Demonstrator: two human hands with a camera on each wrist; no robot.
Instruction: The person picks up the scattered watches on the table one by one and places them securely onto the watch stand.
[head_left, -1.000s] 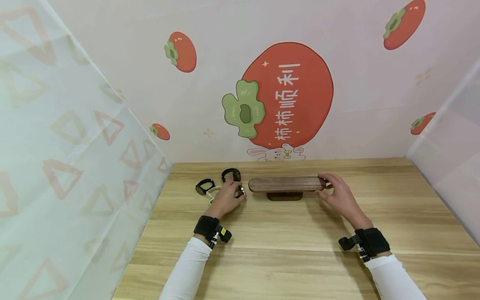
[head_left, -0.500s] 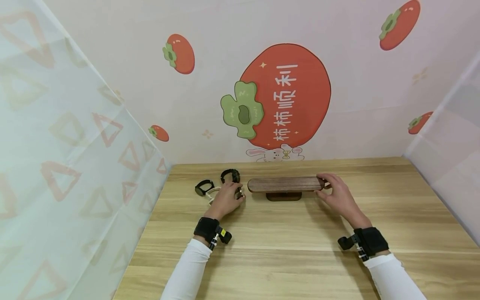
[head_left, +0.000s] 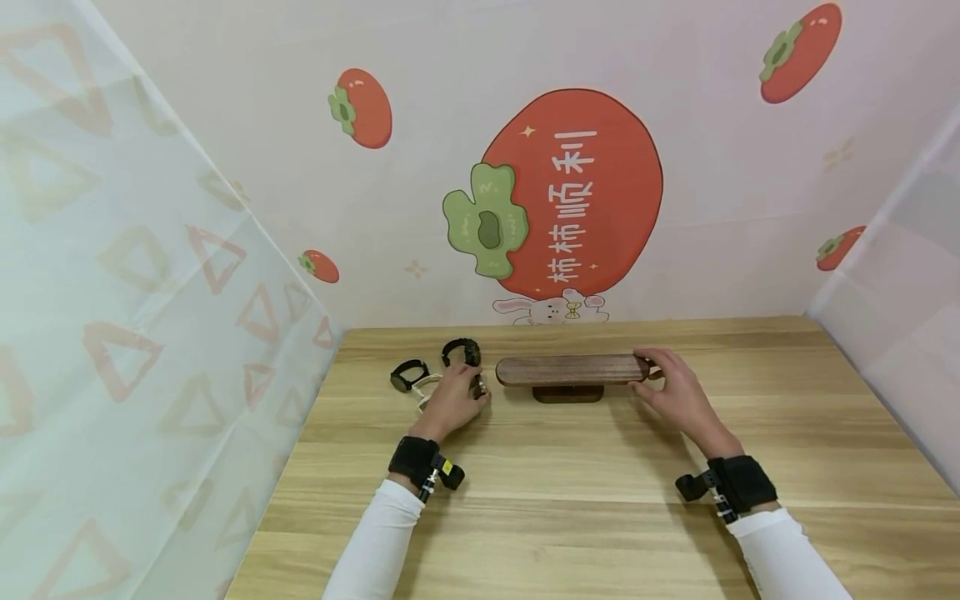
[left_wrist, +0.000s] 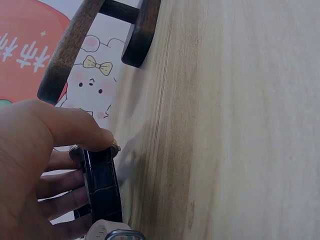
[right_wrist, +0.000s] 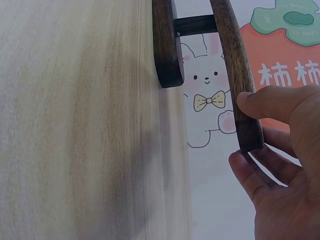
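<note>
My left hand is at the back left of the table, its thumb and fingers pinching a watch. In the left wrist view this watch shows a dark, leather-look strap, with my thumb over its case. A wooden display stand stands to its right, a long rounded bar raised on a short post and base. My right hand grips the bar's right end. Seen from the right wrist, the thumb presses one face of the bar and the fingers lie behind it and at its tip.
Two black watches lie behind and left of my left hand, one round-faced watch and one chunkier watch. A pale-strapped watch lies right beside the held one. The wooden table meets a printed backdrop behind.
</note>
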